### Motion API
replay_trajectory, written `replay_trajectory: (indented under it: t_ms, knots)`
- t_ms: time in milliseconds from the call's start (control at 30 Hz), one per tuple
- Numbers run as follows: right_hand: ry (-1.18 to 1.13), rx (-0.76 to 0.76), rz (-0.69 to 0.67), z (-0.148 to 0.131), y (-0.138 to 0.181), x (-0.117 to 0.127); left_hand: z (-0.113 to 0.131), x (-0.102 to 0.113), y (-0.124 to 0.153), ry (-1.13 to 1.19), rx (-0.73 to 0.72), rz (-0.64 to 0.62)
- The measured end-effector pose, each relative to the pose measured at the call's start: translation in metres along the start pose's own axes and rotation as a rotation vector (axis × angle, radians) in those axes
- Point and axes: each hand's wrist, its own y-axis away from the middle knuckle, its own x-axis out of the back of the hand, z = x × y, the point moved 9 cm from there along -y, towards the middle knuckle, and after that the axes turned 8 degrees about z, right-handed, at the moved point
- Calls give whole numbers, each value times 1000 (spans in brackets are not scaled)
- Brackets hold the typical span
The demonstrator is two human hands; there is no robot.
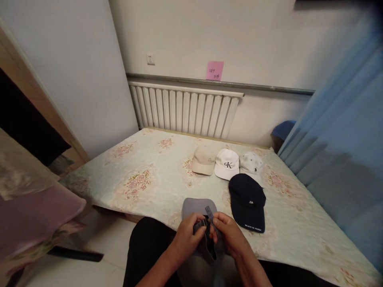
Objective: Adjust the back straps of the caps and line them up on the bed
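A grey baseball cap [197, 204] is held low in front of me at the bed's near edge, its brim pointing away and its back opening toward me. My left hand [193, 231] pinches one side of the cap's back closure, where a buckle seems to sit. Between the fingers of my right hand [229, 231] is the cap's adjusting strap [209, 211], its loose end sticking up. Just right of my hands lies a navy cap [247, 199] with small white lettering on its brim. The inside of the grey cap is mostly hidden by my hands.
Behind the navy cap, a beige cap [203, 159], a white cap [226, 163] with black letters and an off-white cap [251, 165] lie in a row on the flowered bedspread [167, 175]. A radiator [188, 109] stands behind the bed; a blue curtain [338, 135] hangs at right.
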Motion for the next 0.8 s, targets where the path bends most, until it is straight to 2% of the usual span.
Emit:
replay_trajectory:
  t_ms: [200,500,800]
  knots:
    - [-141,-12,2,-1,-1,2,2,6,0,89,56,-6]
    - [-241,-129,-93,26,-3,3,-2,7,0,122,71,14]
    - [-248,-170,-152,30,3,-4,-2,2,2,152,82,-3]
